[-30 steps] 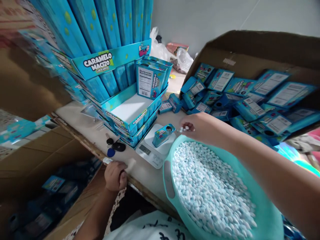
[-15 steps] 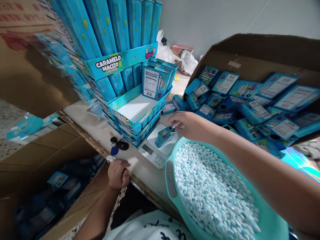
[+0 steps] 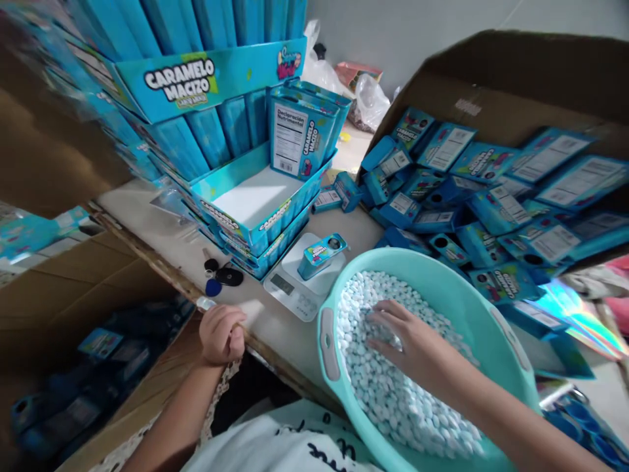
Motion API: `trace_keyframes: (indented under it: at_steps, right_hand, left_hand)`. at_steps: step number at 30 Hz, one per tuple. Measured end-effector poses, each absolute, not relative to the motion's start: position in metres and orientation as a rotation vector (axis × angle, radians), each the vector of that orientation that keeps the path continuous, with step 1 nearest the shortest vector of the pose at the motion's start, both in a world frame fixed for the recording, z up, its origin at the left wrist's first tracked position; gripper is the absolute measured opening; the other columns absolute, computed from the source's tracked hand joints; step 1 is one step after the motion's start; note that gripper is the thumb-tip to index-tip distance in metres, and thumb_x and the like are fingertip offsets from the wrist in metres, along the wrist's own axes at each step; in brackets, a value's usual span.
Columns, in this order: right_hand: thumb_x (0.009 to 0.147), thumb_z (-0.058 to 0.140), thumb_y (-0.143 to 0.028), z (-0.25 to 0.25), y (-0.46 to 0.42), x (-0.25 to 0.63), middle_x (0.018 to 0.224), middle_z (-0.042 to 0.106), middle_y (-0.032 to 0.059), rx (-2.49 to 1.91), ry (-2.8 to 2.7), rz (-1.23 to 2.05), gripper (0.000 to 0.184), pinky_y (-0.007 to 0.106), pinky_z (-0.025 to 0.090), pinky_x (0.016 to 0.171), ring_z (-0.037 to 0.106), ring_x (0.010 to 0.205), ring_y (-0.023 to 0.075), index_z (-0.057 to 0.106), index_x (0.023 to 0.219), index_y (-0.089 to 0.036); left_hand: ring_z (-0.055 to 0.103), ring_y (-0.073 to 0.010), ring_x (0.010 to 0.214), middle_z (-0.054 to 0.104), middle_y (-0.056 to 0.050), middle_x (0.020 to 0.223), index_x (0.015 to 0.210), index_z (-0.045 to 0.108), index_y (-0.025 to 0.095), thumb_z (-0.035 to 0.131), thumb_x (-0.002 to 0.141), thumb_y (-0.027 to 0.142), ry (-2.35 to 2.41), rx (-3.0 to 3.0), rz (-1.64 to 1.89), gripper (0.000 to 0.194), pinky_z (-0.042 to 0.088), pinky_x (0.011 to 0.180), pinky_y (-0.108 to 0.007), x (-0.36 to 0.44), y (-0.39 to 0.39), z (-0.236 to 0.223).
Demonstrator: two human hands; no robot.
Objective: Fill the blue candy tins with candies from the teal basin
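My right hand (image 3: 400, 334) reaches into the turquoise tub (image 3: 427, 265), its fingers apart and touching the pale blue and white candies (image 3: 407, 406). A small blue candy box (image 3: 319, 257) lies on the white kitchen scale (image 3: 295, 288), a dark round hole showing in its end. My left hand (image 3: 223, 334) rests at the table's front edge with its fingers curled into a loose fist, and I see nothing in it. Close to it are a key fob and keys (image 3: 226, 276).
Stacked display trays (image 3: 265, 210) of blue boxes rise at the left; two boxes (image 3: 299, 134) stand in the top front one. Behind the tub a tipped cardboard carton (image 3: 472, 72) spills many small boxes. Another carton (image 3: 142, 393) with boxes sits below the table edge, left.
My right hand has left the candy box on the scale and moved down into the candies in the tub. The box stays on the scale. My left hand has hardly moved.
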State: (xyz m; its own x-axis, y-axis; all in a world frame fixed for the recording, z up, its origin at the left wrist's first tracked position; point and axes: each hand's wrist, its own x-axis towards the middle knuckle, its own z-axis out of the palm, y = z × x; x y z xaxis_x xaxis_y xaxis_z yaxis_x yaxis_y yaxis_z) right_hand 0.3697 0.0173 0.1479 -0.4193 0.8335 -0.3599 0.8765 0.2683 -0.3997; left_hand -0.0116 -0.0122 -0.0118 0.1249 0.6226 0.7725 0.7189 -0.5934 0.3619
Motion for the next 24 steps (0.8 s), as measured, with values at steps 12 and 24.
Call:
trace_keyframes:
  at_steps: [12,24]
  right_hand:
    - [0.098,0.049,-0.027,0.165,0.041,0.367,0.101,0.071,0.0094,1.569,2.475,-0.891,0.023,0.039,0.050,0.084,0.067,0.093,0.0259,0.071,0.094,-0.020]
    - [0.093,0.055,-0.030,0.179,0.069,0.355,0.094,0.073,0.0074,1.632,2.463,-0.847,0.021,0.039,0.050,0.075,0.066,0.082,0.0254,0.074,0.090,-0.022]
  left_hand:
    - [0.063,-0.0219,0.068,0.068,-0.009,0.075,0.089,0.063,0.018,0.046,0.086,0.021,-1.332,-2.279,-1.500,0.017,0.046,0.067,-0.036,-0.010,-0.011,-0.014]
    - [0.062,-0.0205,0.067,0.067,-0.008,0.073,0.085,0.062,0.018,0.043,0.088,0.021,-1.366,-2.276,-1.489,0.019,0.046,0.065,-0.036,-0.009,-0.013,-0.012]
